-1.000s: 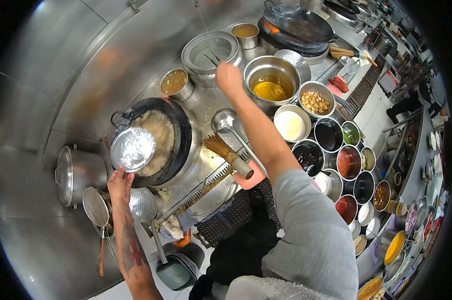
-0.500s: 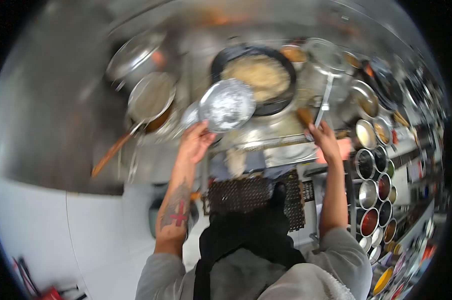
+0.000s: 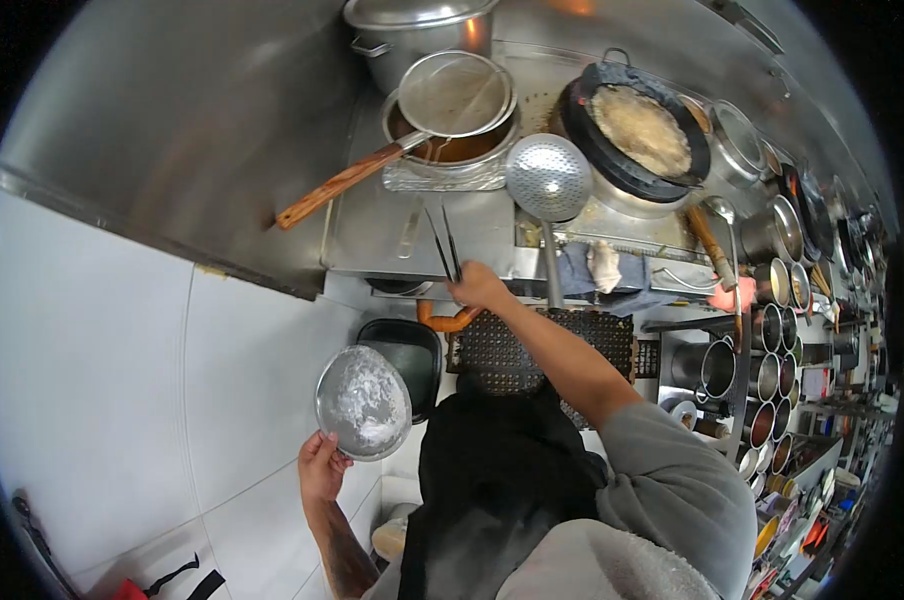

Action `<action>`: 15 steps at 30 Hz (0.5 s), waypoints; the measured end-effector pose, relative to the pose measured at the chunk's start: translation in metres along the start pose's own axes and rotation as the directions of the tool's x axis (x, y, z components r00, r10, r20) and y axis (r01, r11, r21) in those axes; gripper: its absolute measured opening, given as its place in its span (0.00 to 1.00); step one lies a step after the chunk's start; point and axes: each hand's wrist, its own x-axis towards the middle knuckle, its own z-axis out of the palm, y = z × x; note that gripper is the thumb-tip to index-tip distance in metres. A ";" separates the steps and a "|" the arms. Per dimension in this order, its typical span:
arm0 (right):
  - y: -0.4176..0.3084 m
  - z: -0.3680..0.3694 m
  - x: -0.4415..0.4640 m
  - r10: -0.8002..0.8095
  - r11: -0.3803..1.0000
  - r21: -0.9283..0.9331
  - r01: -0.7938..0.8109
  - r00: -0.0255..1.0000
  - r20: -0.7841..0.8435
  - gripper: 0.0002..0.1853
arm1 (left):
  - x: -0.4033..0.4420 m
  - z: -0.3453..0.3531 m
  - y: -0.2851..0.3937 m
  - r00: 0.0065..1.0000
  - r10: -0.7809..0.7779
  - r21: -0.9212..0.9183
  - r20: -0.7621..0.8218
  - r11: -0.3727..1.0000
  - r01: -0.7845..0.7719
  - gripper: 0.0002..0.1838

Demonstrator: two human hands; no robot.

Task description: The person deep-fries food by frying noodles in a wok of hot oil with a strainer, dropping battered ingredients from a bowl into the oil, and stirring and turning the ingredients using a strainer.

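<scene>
My left hand [image 3: 322,467] grips the rim of a round metal plate [image 3: 364,403] dusted with white powder, held over the floor at lower left. In my right hand [image 3: 480,286] is a pair of metal tongs [image 3: 446,245], tips apart and pointing up over the counter's front edge. Above them a strainer with a wooden handle [image 3: 344,184] rests on a pot of brown liquid [image 3: 464,150]. A perforated ladle [image 3: 549,178] lies to the right of the tongs. Pale food sits in bubbling oil in a black wok [image 3: 640,130].
A lidded pot [image 3: 422,40] stands at the back. Cloths [image 3: 604,267], a bamboo brush [image 3: 709,245] and a ladle [image 3: 720,208] lie along the counter front. Sauce containers [image 3: 764,375] line the right side. A dark bin [image 3: 402,362] and a black mat [image 3: 517,350] are below.
The view has turned left. My left hand has carried the plate away from beside the wok, down over the floor. My right hand has brought the tongs left, to the counter's front edge.
</scene>
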 end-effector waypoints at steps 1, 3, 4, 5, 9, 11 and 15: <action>-0.006 0.020 0.036 0.013 0.998 -0.052 -0.019 0.993 -0.114 0.16 | -0.005 -0.012 -0.002 0.999 0.002 -0.017 -0.053 1.000 -0.003 0.06; -0.005 0.061 0.112 -0.083 0.990 -0.132 0.045 0.950 -0.302 0.16 | -0.017 -0.018 -0.002 0.994 0.007 -0.063 -0.109 0.998 -0.014 0.06; -0.005 0.079 0.143 -0.181 0.978 -0.166 0.128 0.913 -0.367 0.17 | -0.023 -0.024 -0.004 0.988 0.003 -0.106 -0.157 0.994 -0.020 0.05; -0.033 0.069 0.141 -0.017 1.000 0.004 0.018 0.967 -0.253 0.16 | -0.026 -0.036 -0.011 0.986 -0.009 -0.130 -0.164 0.991 -0.012 0.05; -0.058 0.095 0.195 0.292 0.920 0.289 -0.263 0.955 -0.059 0.17 | -0.041 -0.046 -0.012 0.980 -0.081 -0.143 -0.184 0.988 0.055 0.06; -0.064 0.107 0.185 0.255 0.948 0.242 -0.208 0.949 -0.184 0.18 | -0.040 -0.054 -0.012 0.985 -0.076 -0.102 -0.154 0.993 0.061 0.06; -0.048 0.089 0.071 -0.125 0.977 0.104 0.185 0.898 -0.422 0.18 | -0.014 -0.041 -0.008 0.998 -0.053 0.018 -0.026 0.998 0.054 0.07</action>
